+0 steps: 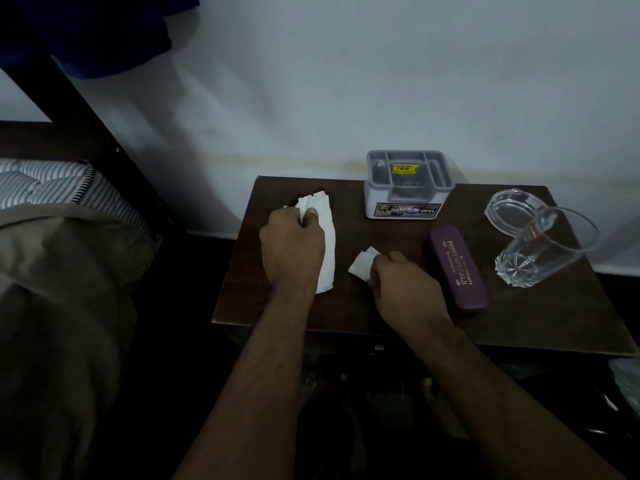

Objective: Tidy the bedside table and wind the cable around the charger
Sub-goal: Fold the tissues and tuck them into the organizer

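On the dark wooden bedside table (519, 317) my left hand (292, 251) is closed on a long white paper strip (327, 237) that hangs down past my wrist. A dark flat object (311, 195) lies partly hidden under that paper at the table's back left. My right hand (401, 285) pinches a small folded white paper (362, 265) near the table's middle. No charger or cable shows in this view.
A grey organiser box (408, 188) stands at the back by the wall. A purple spectacle case (457, 268) lies right of my right hand. A glass ashtray (512, 209) and a glass tumbler (543, 251) sit at the right. A bed (52, 237) is on the left.
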A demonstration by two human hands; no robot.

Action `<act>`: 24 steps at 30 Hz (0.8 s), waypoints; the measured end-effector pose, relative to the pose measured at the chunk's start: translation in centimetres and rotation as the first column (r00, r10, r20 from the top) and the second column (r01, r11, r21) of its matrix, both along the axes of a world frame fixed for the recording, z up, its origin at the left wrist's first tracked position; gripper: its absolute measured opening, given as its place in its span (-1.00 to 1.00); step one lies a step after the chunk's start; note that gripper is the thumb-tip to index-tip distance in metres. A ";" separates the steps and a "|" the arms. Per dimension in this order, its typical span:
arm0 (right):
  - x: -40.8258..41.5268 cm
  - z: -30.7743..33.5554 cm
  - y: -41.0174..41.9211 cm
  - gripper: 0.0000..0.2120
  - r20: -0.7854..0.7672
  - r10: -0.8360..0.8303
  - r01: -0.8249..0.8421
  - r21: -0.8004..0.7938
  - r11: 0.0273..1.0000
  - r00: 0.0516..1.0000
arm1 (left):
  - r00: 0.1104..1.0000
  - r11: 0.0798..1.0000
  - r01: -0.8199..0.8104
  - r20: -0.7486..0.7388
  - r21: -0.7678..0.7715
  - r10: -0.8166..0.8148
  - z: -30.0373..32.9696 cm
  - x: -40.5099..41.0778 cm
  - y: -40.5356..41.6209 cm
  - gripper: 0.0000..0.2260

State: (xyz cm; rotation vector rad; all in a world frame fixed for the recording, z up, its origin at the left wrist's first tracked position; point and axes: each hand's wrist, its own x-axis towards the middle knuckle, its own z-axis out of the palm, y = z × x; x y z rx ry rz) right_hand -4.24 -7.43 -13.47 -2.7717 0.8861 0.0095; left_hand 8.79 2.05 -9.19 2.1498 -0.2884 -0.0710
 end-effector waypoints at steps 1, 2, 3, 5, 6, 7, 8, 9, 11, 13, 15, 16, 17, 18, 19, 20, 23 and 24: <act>0.0 -0.1 -0.1 -0.85 0.012 -0.012 0.012 0.015 1.000 1.000 | 1.000 1.000 -0.001 -0.011 0.001 0.001 -0.1 0.1 0.0 -0.56; 0.0 0.0 -0.3 -0.87 0.045 -0.037 0.035 0.056 0.998 0.998 | 1.000 1.000 0.000 -0.021 0.005 0.001 -0.1 0.1 0.0 -0.56; 0.0 0.0 -0.6 -0.90 0.101 -0.089 0.075 0.132 0.988 0.991 | 1.000 1.000 -0.002 -0.029 0.010 0.002 -0.2 0.1 0.0 -0.57; 0.3 0.3 -1.2 -0.93 0.254 -0.270 0.163 0.376 0.912 0.929 | 0.999 1.000 -0.006 -0.052 0.015 0.007 -0.2 0.1 0.0 -0.60; 0.5 0.7 -1.5 -0.93 0.315 -0.391 0.176 0.541 0.823 0.865 | 0.998 1.000 -0.007 -0.064 0.015 0.007 -0.3 0.1 0.0 -0.62; 0.6 1.1 -1.6 -0.93 0.325 -0.515 0.146 0.719 0.679 0.793 | 0.997 1.000 -0.005 -0.074 0.012 0.006 -0.3 0.0 0.0 -0.62; 0.8 1.7 -1.5 -0.93 0.278 -0.616 0.084 0.867 0.492 0.737 | 0.996 1.000 0.000 -0.088 0.004 0.000 -0.3 -0.1 -0.1 -0.60; 0.8 2.1 -1.4 -0.93 0.215 -0.677 0.019 0.947 0.320 0.704 | 0.994 1.000 0.009 -0.106 -0.010 -0.010 -0.4 -0.2 -0.2 -0.59; 0.8 2.4 -1.5 -0.96 0.136 -0.717 -0.035 0.987 0.154 0.683 | 0.988 0.999 0.029 -0.151 -0.040 -0.035 -0.6 -0.5 -0.5 -0.58; 0.9 2.3 -1.3 -0.96 0.143 -0.726 -0.033 0.986 0.164 0.672 | 0.982 0.997 0.048 -0.179 -0.053 -0.057 -0.8 -0.7 -0.8 -0.58; 1.0 2.2 -1.0 -0.94 0.222 -0.703 -0.013 0.957 0.290 0.676 | 0.978 0.996 0.072 -0.193 -0.058 -0.082 -0.9 -1.0 -1.1 -0.59; 1.1 2.2 -0.8 -0.93 0.282 -0.674 -0.017 0.928 0.371 0.683 | 0.976 0.994 0.087 -0.194 -0.061 -0.098 -0.9 -1.1 -1.2 -0.59; 1.1 2.2 -0.7 -0.94 0.346 -0.641 -0.030 0.893 0.450 0.686 | 0.974 0.992 0.105 -0.195 -0.064 -0.116 -0.9 -1.3 -1.3 -0.60; 1.2 2.2 -0.5 -0.94 0.402 -0.608 -0.044 0.855 0.517 0.685 | 0.971 0.990 0.123 -0.198 -0.068 -0.134 -0.9 -1.4 -1.4 -0.61; 1.2 2.2 -0.4 -0.94 0.445 -0.574 -0.048 0.816 0.576 0.687 | 0.969 0.988 0.136 -0.199 -0.069 -0.147 -0.8 -1.5 -1.4 -0.62; 1.3 2.1 -0.2 -0.94 0.476 -0.538 -0.042 0.775 0.631 0.696 | 0.967 0.987 0.144 -0.200 -0.069 -0.155 -0.7 -1.6 -1.5 -0.61; 1.6 1.9 0.2 -0.96 0.530 -0.463 -0.035 0.684 0.729 0.711 | 0.957 0.985 0.143 -0.240 -0.101 -0.164 -0.5 -1.9 -1.8 -0.59; 1.5 1.8 0.2 -0.95 0.541 -0.460 -0.036 0.673 0.738 0.704 | 0.952 0.984 0.145 -0.257 -0.108 -0.168 -0.3 -2.1 -2.0 -0.59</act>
